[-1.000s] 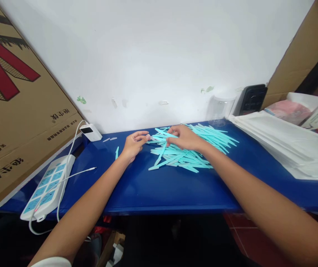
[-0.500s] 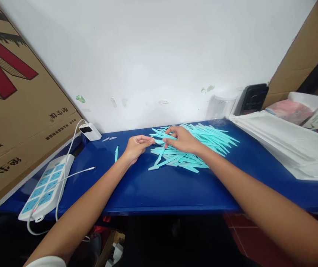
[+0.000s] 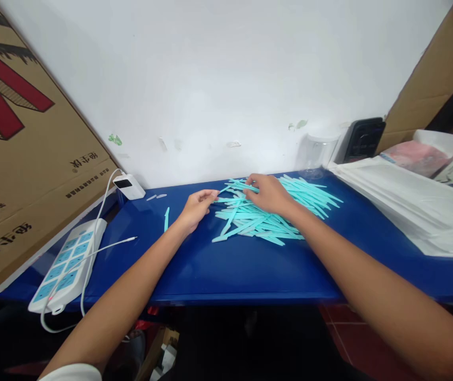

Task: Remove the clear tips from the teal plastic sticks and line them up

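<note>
A heap of turquoise eyebrow razors (image 3: 266, 225) lies on the blue table (image 3: 226, 275). At its left edge my left hand (image 3: 198, 210) is closed, thumb and forefinger pinching the end of one razor (image 3: 224, 189) that points toward the heap. My right hand (image 3: 270, 194) rests over the upper middle of the heap, its fingers curled around a razor there; the fingertips are partly hidden. Left of my left hand, a single razor (image 3: 166, 218) lies apart. Two small translucent pieces (image 3: 157, 197) lie farther back, near the wall.
On the left are a white power strip (image 3: 65, 267) with cables, a small white device (image 3: 129, 187) and a large printed carton (image 3: 31, 143). A clear jar (image 3: 318, 154), a black object (image 3: 363, 140) and stacked white sheets or bags (image 3: 412, 203) stand at right.
My hands have drawn slightly apart. The right has shifted right and a little away over the heap; the left has moved slightly left. The razor at my left fingertips now slants upward.
</note>
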{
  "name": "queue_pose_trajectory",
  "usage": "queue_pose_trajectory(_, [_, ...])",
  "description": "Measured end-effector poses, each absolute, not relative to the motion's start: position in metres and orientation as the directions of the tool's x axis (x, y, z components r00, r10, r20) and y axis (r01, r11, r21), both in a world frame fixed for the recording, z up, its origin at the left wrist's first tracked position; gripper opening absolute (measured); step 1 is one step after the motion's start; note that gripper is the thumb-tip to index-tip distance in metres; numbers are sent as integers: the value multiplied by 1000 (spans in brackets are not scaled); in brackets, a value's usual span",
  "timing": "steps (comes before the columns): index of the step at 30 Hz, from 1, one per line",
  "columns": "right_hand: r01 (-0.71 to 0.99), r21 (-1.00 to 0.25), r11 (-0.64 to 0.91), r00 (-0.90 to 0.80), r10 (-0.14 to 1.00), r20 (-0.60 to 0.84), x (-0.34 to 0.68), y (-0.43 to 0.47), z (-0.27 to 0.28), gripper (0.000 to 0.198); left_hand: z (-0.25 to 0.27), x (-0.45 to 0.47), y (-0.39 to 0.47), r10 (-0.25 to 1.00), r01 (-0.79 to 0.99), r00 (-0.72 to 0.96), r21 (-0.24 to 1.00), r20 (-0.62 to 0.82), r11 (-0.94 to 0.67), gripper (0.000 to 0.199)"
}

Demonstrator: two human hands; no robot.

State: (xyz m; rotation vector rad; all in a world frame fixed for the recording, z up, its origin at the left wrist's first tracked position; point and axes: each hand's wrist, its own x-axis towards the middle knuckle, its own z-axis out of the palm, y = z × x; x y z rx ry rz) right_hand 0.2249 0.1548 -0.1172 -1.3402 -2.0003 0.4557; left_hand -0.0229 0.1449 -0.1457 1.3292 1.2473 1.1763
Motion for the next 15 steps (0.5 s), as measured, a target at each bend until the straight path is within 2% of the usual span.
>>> queue_pose_trajectory(2, [707, -584, 398, -207, 907, 368, 230, 160, -118, 14, -144, -30, 149, 999, 45, 32, 999, 23, -24, 32])
queue_pose_trajectory(8, [733, -557, 390, -176, 900, 399, 233, 164, -121, 13, -136, -40, 148, 989, -103, 145, 995, 7, 8, 56])
queue_pose_trajectory(15, [559, -689, 462, -302, 887, 350, 225, 156, -117, 10, -141, -32, 140, 970, -43, 238, 998, 45, -36, 69])
